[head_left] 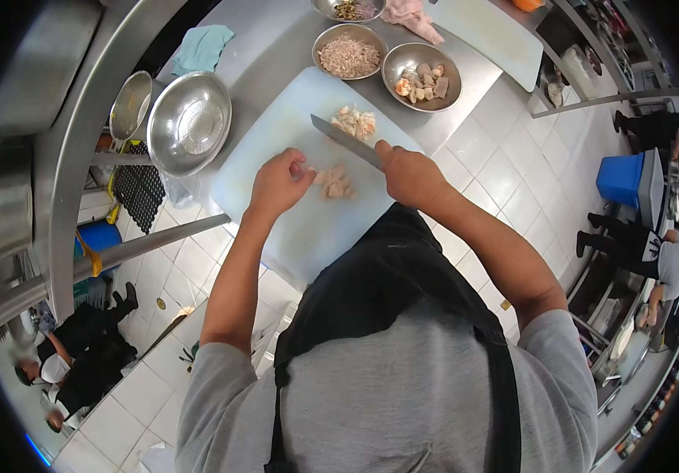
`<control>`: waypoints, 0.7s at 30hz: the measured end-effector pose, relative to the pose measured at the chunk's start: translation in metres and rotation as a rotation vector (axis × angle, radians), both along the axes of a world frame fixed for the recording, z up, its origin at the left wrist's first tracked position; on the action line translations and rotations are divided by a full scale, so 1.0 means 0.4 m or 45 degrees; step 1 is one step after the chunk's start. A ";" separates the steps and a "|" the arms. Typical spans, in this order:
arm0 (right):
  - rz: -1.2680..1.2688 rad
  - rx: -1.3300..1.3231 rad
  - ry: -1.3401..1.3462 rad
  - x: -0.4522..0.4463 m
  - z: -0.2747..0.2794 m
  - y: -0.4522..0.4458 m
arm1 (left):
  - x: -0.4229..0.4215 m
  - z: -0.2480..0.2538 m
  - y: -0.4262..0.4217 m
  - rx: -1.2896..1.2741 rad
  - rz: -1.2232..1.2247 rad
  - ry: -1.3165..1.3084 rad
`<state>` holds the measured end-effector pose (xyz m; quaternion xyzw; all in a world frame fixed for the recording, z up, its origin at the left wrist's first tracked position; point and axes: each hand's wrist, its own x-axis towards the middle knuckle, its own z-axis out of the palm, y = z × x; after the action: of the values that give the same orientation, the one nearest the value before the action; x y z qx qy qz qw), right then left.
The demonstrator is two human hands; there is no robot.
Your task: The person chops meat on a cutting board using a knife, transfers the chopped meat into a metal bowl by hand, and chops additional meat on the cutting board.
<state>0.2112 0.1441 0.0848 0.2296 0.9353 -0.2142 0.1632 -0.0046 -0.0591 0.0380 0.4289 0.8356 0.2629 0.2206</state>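
Note:
My right hand is wrapped round the handle of a kitchen knife, its blade pointing up and left over a pale cutting board. Just beyond the blade lies a small heap of chopped white and orange pieces, perhaps seafood. My left hand has its fingers curled in at the left of some pale, cut chunks. Its thumb is close to the nearest chunk; whether anything is between the fingers is hidden.
Behind the board stand a metal bowl of finely diced pieces and a metal bowl of larger chunks. A perforated metal bowl is at the left, near a teal cloth. Another board lies back right. Other people work at both sides.

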 end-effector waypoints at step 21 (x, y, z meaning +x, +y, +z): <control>0.051 0.123 0.087 0.012 0.031 -0.028 | 0.048 -0.091 0.100 0.371 0.020 0.042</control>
<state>0.2160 0.1330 0.0971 0.2112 0.9539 -0.1734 0.1242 0.0148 -0.0193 0.0015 0.4542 0.7954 0.3760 0.1403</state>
